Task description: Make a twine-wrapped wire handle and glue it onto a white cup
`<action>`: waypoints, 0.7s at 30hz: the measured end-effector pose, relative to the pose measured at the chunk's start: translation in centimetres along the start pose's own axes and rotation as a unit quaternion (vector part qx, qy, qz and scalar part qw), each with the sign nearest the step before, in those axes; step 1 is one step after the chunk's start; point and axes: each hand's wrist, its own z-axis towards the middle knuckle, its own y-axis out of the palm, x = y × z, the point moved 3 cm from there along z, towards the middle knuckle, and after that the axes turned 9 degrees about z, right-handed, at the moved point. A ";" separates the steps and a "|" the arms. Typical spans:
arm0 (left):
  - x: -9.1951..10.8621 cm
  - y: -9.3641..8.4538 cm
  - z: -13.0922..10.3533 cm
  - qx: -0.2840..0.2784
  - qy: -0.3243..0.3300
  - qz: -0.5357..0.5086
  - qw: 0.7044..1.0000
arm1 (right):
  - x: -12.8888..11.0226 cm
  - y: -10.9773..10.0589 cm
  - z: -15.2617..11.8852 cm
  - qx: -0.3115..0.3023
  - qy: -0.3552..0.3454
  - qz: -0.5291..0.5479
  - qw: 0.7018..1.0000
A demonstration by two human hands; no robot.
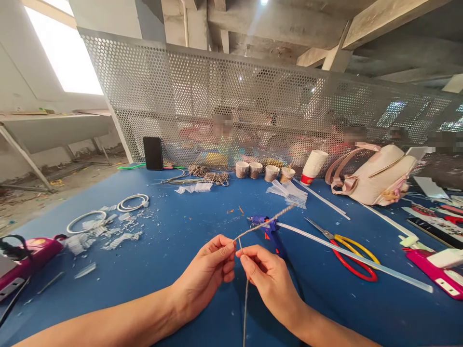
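My left hand (206, 272) is closed, pinching the lower end of a thin stem wrapped in grey-brown cord (265, 224), which slants up to the right. Close beside it, my right hand (273, 274) pinches a loose strand of grey cord (246, 308) between thumb and forefinger. That strand runs up to the stem and hangs down past the near edge of view. Behind the hands lies a blue glue gun (277, 236), with a long translucent glue stick (358, 257) sticking out of its back. Scissors (356, 255) with red and yellow handles lie to the right, partly under the glue stick.
On the blue table (144, 270), white rings (87, 221) and plastic scraps lie left. Cord bundles (215, 178), small cups (272, 173), stacked paper cups (314, 167), a phone (153, 153) and a bag (379, 176) line a perforated screen (202, 86). Power strips (434, 272) flank both sides.
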 end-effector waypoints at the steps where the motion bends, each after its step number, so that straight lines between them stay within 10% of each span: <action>1: 0.0 0.0 0.0 0.002 -0.002 0.001 1.000 | 0.0 0.0 0.0 0.000 -0.003 0.001 1.000; 21: -0.5 0.4 0.0 0.006 -0.014 -0.028 0.999 | -0.3 0.1 0.3 -0.002 -0.009 -0.026 1.000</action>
